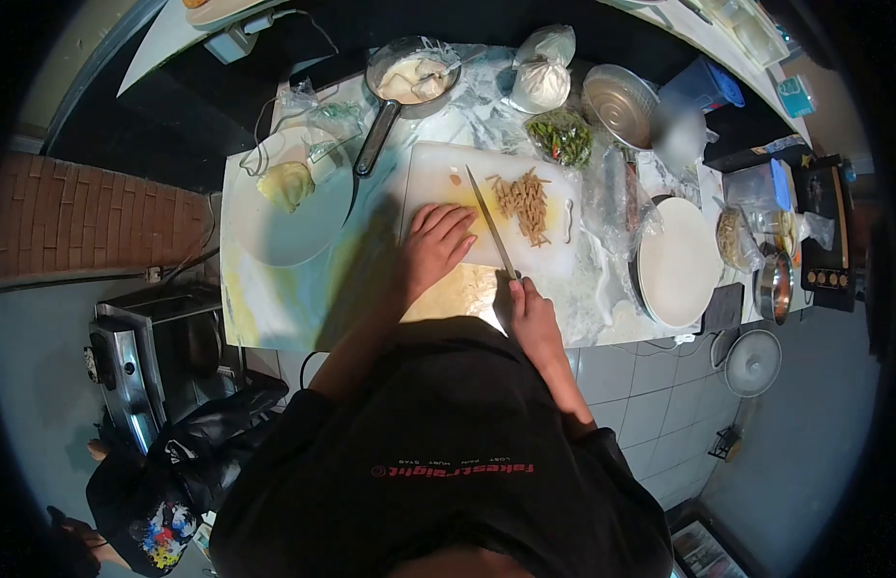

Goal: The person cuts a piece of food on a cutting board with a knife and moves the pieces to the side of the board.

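Note:
On the white cutting board [433,169], my left hand [438,243] rests with its fingers stretched out and slightly apart. Anything under the palm is hidden. My right hand [534,313] is wrapped around the handle of a long knife [490,222], at the board's near edge. The blade slants up and left across the board, its edge close to my left fingertips. Right of the blade lies a pile of brown, thin-cut strips of food [523,204]. A small brown piece [455,180] sits left of the knife tip, and yellowish wet stains mark the board.
A pan of pale batter [414,82] stands behind the board, its handle [378,140] pointing toward me. To the left is a large plate [274,226]; to the right, a white oval tray [679,260]. Bagged green chillies [560,137] and a metal bowl [621,104] are behind. Another person [168,482] is lower left.

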Action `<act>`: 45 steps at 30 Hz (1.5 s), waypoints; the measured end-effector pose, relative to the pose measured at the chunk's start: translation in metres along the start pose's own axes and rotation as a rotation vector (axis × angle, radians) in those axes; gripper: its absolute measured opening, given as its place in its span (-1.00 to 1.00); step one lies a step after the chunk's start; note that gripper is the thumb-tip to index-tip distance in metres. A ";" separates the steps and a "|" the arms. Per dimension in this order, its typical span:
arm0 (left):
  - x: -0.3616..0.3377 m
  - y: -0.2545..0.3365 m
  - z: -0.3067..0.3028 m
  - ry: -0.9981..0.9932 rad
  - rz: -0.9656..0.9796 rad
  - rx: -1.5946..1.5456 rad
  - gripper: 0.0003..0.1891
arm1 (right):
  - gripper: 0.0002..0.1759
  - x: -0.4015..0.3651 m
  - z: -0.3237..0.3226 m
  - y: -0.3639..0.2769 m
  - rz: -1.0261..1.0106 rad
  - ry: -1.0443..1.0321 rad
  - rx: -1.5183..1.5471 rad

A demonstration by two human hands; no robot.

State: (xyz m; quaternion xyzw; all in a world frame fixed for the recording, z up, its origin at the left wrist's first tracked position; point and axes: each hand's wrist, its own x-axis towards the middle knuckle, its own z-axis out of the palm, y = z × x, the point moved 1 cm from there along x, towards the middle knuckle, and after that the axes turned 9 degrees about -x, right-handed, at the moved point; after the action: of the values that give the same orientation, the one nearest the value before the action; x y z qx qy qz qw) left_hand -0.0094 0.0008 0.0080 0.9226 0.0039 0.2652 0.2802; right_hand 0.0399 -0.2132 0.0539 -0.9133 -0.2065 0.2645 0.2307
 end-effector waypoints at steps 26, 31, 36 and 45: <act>-0.001 -0.003 0.004 -0.006 0.016 -0.004 -0.64 | -0.53 0.010 0.013 0.001 -0.063 -0.021 -0.148; -0.001 -0.001 0.001 0.002 0.023 0.023 -0.68 | -0.54 0.012 0.010 -0.001 -0.039 0.024 -0.242; -0.001 0.000 0.000 -0.022 0.031 0.027 -0.67 | -0.55 0.008 0.005 0.011 0.002 0.092 -0.256; 0.000 -0.001 -0.001 -0.036 0.029 0.027 -0.67 | -0.55 0.001 0.002 0.002 -0.067 0.038 -0.105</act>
State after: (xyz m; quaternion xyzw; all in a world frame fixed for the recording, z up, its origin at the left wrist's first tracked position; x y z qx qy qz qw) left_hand -0.0102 0.0018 0.0083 0.9308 -0.0108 0.2525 0.2642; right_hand 0.0398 -0.2133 0.0509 -0.9217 -0.2462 0.2278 0.1950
